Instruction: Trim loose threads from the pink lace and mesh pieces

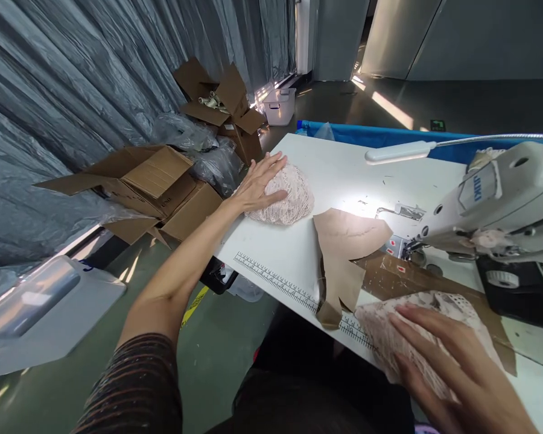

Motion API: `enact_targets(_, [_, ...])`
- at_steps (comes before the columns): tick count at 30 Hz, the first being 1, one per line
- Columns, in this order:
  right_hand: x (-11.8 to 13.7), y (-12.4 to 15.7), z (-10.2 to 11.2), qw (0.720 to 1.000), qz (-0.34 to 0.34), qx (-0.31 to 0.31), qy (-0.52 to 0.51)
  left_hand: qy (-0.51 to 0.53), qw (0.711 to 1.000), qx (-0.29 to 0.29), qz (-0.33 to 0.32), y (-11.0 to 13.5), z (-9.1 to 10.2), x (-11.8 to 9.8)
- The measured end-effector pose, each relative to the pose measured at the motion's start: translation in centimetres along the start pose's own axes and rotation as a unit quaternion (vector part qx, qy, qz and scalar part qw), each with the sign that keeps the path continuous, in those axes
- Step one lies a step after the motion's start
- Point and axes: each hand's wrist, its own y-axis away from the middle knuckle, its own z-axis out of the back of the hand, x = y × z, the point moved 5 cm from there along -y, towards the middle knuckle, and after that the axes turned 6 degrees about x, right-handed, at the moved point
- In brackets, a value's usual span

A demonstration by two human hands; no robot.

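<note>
Under my left hand (262,184) lies a pale pink lace cup (294,199) near the table's left edge; the fingers are spread flat across its top. My right hand (447,355) rests, fingers stretched out, on a second lace piece (457,304) at the front edge. Between the two lace pieces, a tan cut fabric piece (348,235) lies on the table with its lower end at the printed ruler. A white sewing machine (516,199) stands at the right, its needle area close to the fabric's right tip.
The white table (271,247) has a ruler printed along its front edge. A lamp (400,152) on a flexible neck hangs over the back. Open cardboard boxes (163,187) and plastic bags stand left of the table. A translucent bin (45,313) sits on the floor at lower left.
</note>
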Motion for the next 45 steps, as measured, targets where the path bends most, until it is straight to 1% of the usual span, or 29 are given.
enact_targets(2, [1.8, -3.1, -1.1, 0.998, 0.044, 0.040, 0.007, -0.016, 0.997, 0.069, 0.027, -1.9, -0.7, 0.3])
enact_targets(5, [3.6, -7.2, -3.2, 0.990, 0.104, 0.089, 0.021, -0.006, 0.985, 0.143, 0.092, -5.0, -1.0, 1.8])
enact_targets(7, [3.7, -9.0, -4.8, 0.987, 0.116, 0.101, 0.038, 0.002, 0.978, 0.166, 0.129, -6.7, -1.2, 3.0])
enact_targets(9, [3.0, -10.0, -6.4, 0.985, 0.108, 0.115, 0.066, 0.014, 0.975, 0.168, 0.145, -7.8, -1.5, 3.9])
enact_targets(12, [1.2, -10.3, -7.8, 0.980, 0.065, 0.150, 0.110, 0.038, 0.974, 0.156, 0.157, -8.1, -1.9, 4.7])
enact_targets(15, [-0.1, -10.6, -7.6, 0.975, 0.020, 0.167, 0.144, 0.047, 0.972, 0.162, 0.163, -7.3, -2.5, 4.7])
enact_targets(18, [0.3, -12.5, -6.9, 0.976, -0.010, 0.163, 0.145, 0.037, 0.972, 0.154, 0.175, -6.3, -2.9, 4.1])
enact_targets(20, [1.3, -14.9, -7.3, 0.978, -0.038, 0.166, 0.117, 0.030, 0.971, 0.142, 0.189, -5.8, -3.1, 3.7])
enact_targets(21, [1.9, -16.3, -7.9, 0.977, -0.065, 0.178, 0.093, 0.027, 0.970, 0.139, 0.197, -5.6, -3.1, 3.5])
enact_targets(22, [2.4, -17.7, -9.0, 0.971, -0.102, 0.205, 0.065, 0.024, 0.969, 0.136, 0.204, -5.5, -3.2, 3.4])
enact_targets(24, [3.2, -20.2, -11.5, 0.942, -0.203, 0.261, 0.054, 0.017, 0.967, 0.132, 0.217, -5.3, -3.3, 3.2])
enact_targets(25, [3.6, -21.3, -12.8, 0.930, -0.233, 0.279, 0.063, 0.015, 0.967, 0.131, 0.220, -5.3, -3.3, 3.2])
enact_targets(26, [4.1, -22.4, -13.7, 0.927, -0.248, 0.271, 0.078, 0.014, 0.967, 0.130, 0.218, -5.3, -3.3, 3.1])
enact_targets(28, [4.5, -23.9, -15.2, 0.930, -0.258, 0.242, 0.101, 0.012, 0.969, 0.129, 0.211, -5.3, -3.3, 3.0])
enact_targets(30, [4.3, -24.2, -15.8, 0.936, -0.250, 0.226, 0.098, 0.014, 0.970, 0.124, 0.207, -5.2, -3.3, 3.1])
enact_targets(32, [3.6, -23.2, -15.4, 0.941, -0.239, 0.231, 0.065, 0.016, 0.970, 0.123, 0.209, -5.2, -3.3, 3.4])
enact_targets(34, [2.6, -21.3, -14.2, 0.941, -0.242, 0.237, 0.020, 0.024, 0.971, 0.124, 0.201, -5.3, -3.4, 3.7])
enact_targets(37, [1.3, -18.3, -11.4, 0.942, -0.250, 0.222, -0.019, 0.049, 0.975, 0.125, 0.178, -5.5, -3.5, 4.0])
enact_targets(39, [0.8, -16.8, -10.0, 0.935, -0.269, 0.224, -0.049, 0.065, 0.977, 0.118, 0.168, -5.5, -3.4, 4.1])
enact_targets(41, [0.8, -16.0, -9.3, 0.928, -0.277, 0.239, -0.076, 0.077, 0.978, 0.109, 0.161, -5.3, -3.1, 3.9])
enact_targets(42, [1.0, -15.9, -9.2, 0.926, -0.269, 0.252, -0.084, 0.082, 0.979, 0.104, 0.158, -5.2, -3.0, 3.8])
enact_targets(45, [1.3, -16.4, -9.6, 0.920, -0.242, 0.303, -0.065, 0.093, 0.981, 0.081, 0.152, -4.6, -2.4, 3.3])
